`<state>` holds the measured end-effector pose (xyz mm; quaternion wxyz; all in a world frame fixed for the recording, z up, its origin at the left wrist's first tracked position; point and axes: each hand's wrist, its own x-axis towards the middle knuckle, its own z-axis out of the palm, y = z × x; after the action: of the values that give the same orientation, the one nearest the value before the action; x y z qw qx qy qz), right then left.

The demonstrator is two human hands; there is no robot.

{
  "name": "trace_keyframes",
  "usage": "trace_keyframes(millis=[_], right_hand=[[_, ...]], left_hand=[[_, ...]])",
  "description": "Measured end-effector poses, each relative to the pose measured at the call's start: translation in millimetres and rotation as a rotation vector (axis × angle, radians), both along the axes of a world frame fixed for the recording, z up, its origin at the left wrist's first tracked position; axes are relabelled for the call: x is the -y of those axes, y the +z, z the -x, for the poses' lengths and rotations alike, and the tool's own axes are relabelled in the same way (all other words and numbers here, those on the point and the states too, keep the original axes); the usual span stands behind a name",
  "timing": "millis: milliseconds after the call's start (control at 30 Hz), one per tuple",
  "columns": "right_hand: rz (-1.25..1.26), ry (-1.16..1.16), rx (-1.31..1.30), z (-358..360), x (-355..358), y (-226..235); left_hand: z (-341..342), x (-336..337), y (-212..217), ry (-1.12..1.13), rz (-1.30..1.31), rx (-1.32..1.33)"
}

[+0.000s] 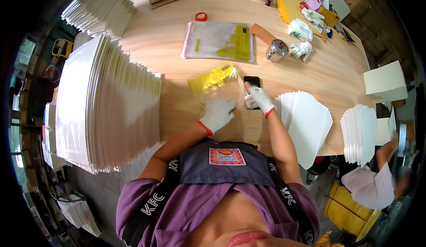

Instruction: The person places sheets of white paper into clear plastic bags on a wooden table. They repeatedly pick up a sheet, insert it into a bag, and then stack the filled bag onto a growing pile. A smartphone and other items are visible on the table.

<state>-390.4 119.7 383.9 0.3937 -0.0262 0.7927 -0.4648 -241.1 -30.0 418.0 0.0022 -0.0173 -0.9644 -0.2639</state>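
Observation:
A clear plastic bag with a yellow printed band lies in front of me on the wooden table. My left hand, in a white glove with a red cuff, is curled closed on the near part of this bag. At the bag's right edge my right hand, gloved likewise but with a bare fingertip showing, is closed on the film. Part of that hand is slightly blurred. A black phone lies partly beneath my right hand. Just right of it, white sheets or boards are fanned out.
Tall stacks of white bagged sheets stand at the left. Beyond my hands lie a pile of clear bags, a metal lidded mug, a red tape roll and spare gloves. Another person works at the right.

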Motion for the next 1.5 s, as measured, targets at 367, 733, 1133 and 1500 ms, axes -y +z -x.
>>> trace_keyframes(millis=[367, 733, 1133, 1500], right_hand=[[0.297, 0.211, -0.172, 39.2, 16.8, -2.0], [0.576, -0.379, -0.119, -7.3, -28.8, 24.7], [0.822, -0.764, -0.225, 2.7, -8.3, 59.4], [0.814, -0.820, -0.207, 7.3, 4.6, 48.1]], left_hand=[[39.0, 31.8, -13.9, 0.088, -0.745, -0.029], [172.8, 162.4, -33.7, 0.436, -0.474, -0.162], [196.0, 146.2, -59.9, 0.234, 0.153, -0.221], [211.5, 150.8, -46.1, 0.194, -0.040, 0.091]])
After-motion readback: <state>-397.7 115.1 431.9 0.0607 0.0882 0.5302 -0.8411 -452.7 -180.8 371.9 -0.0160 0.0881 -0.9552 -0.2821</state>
